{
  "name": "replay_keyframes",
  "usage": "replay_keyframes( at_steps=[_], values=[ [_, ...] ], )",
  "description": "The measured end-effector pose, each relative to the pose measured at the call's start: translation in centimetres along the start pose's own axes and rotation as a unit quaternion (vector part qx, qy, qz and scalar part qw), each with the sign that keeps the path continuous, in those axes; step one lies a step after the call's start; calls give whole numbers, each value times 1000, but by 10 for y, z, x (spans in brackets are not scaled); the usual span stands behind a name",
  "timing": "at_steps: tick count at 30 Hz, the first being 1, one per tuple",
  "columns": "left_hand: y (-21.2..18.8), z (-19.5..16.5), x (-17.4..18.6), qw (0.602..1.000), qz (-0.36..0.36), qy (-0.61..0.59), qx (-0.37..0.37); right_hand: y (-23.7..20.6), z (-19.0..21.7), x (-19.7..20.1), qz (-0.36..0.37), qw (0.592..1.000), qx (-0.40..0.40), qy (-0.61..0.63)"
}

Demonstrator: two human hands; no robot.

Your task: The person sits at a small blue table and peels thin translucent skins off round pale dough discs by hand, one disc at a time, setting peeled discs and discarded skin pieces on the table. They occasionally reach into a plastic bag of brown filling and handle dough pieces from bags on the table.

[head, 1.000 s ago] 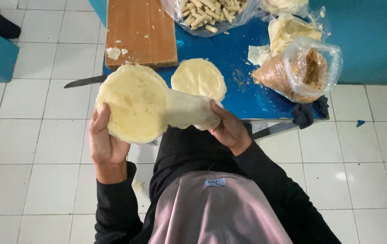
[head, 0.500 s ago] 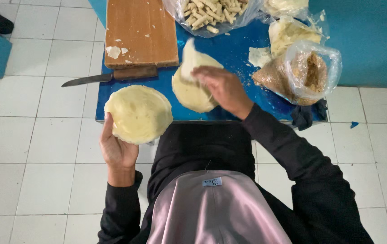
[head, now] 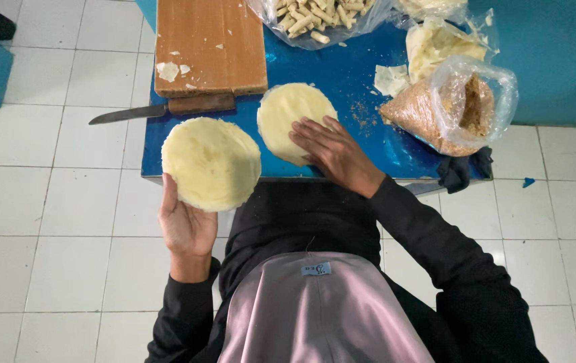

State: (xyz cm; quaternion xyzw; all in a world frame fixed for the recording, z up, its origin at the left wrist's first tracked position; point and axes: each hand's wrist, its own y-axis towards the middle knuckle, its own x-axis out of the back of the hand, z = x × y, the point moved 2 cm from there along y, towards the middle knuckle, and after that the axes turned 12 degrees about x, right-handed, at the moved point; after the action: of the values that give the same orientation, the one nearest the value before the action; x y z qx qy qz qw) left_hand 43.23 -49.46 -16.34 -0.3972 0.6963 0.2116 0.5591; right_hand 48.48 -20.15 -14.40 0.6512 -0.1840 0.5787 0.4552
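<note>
Left hand [head: 184, 225] grips wrapper stack [head: 211, 163]; right hand [head: 332, 149] lies flat, open, on single wrapper [head: 288, 114]; knife [head: 160, 109] and wooden board [head: 211, 44] behind

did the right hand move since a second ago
Yes. The right hand went from the stack held in the left hand up toward the cutting board, flat on the wrapper.
</note>
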Motion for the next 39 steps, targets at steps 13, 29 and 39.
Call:
replay_keyframes(
  at_steps=[13,29,39],
  values=[
    [4,54,-18,998,35,51,21,69,103,-2,-222,927,-88,289],
    [2,61,-57,983,37,177,-36,39,75,-40,-256,756,-246,551],
    [2,52,-36,979,-47,191,-52,38,59,-69,-272,465,-271,798]
  ],
)
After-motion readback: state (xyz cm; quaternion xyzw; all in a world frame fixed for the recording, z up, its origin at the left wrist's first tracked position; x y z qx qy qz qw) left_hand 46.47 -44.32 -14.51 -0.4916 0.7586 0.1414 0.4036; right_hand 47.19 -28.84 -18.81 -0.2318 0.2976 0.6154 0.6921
